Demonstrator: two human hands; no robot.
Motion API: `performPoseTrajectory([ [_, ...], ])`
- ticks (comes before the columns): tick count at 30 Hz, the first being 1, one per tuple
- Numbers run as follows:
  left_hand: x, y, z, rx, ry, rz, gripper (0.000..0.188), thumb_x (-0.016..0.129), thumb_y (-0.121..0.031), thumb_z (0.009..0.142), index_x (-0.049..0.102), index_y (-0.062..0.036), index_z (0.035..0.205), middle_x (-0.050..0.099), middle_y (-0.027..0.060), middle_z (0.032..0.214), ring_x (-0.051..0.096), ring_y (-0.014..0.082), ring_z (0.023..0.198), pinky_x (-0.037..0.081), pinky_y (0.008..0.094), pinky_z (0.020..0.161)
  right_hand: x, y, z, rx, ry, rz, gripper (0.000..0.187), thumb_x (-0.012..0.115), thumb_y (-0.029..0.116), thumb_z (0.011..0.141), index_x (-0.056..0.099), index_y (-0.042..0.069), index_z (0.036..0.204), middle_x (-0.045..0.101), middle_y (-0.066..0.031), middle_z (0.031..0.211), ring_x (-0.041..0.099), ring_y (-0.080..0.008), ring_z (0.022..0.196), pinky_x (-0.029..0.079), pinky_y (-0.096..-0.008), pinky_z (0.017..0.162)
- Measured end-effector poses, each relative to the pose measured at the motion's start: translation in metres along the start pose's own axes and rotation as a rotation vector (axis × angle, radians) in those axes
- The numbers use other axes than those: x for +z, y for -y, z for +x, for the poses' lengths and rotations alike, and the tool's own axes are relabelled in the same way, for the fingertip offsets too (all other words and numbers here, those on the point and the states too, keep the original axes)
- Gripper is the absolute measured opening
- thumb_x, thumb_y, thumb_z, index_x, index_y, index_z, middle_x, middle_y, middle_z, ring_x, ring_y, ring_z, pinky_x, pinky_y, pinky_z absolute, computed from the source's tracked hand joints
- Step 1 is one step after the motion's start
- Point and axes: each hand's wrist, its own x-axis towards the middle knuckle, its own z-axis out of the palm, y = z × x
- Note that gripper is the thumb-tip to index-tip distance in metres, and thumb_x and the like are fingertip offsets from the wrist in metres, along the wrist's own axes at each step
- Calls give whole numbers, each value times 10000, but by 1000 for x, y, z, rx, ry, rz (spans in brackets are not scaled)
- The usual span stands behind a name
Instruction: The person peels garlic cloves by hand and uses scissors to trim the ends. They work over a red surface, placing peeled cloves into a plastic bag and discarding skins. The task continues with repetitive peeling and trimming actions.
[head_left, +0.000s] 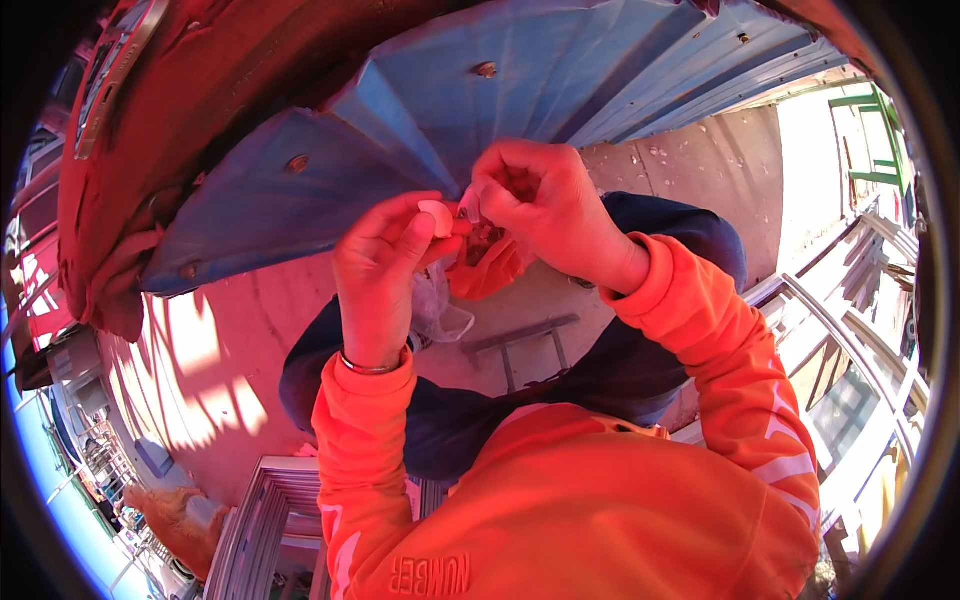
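My left hand (385, 260) is closed, pinching a small pale, smooth, rounded piece (436, 218) between thumb and fingers. I cannot make out its exact kind. Just beside it, my right hand (540, 200) is closed, its thumb and forefinger bent together near the left fingertips. Whatever the right fingers hold, if anything, is too small to name. Below both hands lies an orange bag (490, 272) with dark bits at its top. Next to it hangs a clear plastic bag (438, 305), partly hidden behind the left hand.
A blue panelled sheet (400, 150) stands in front, under a red cover (230, 90). My knees in dark trousers (690, 220) spread to either side, over a paved floor (250, 340). A stack of frames (270, 520) is at lower left; pale rails (850, 340) stand at right.
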Motion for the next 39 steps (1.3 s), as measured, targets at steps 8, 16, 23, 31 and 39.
performPoseTrajectory([
  [8,-16,-1,-2,-40,5,-185,328,660,-187,1058,644,27,1306,725,182,1199,748,228,1005,614,328,911,-19,-32,15,-99,87,-712,62,641,30,925,645,-5,976,690,-151,764,675,-260,655,523,-348,631],
  [16,-17,1,-4,-64,10,-236,259,666,-166,1052,654,11,1241,726,154,1132,734,200,974,622,313,887,-5,-34,12,-218,20,-544,109,698,33,887,671,-1,987,687,-156,795,686,-320,726,540,-380,683],
  [23,-19,10,-2,-64,67,-346,180,684,-158,1044,643,-18,1150,708,68,1007,719,154,921,618,288,854,8,4,-1,-382,147,-269,219,810,3,855,701,11,1045,670,-90,1036,698,-192,875,557,-308,773],
  [31,-9,11,-2,-83,81,-335,176,683,-178,1048,644,-37,1146,708,37,993,707,112,902,605,255,824,7,4,-7,-219,152,-119,175,801,-27,877,682,7,1002,651,-70,1029,697,-141,867,552,-270,745],
  [39,-10,17,0,-108,139,-408,166,672,-182,1055,644,-47,1148,708,30,1005,704,105,897,599,247,809,6,7,-9,-137,165,-40,151,783,-36,901,651,6,962,646,-57,993,720,-133,862,552,-266,737],
])
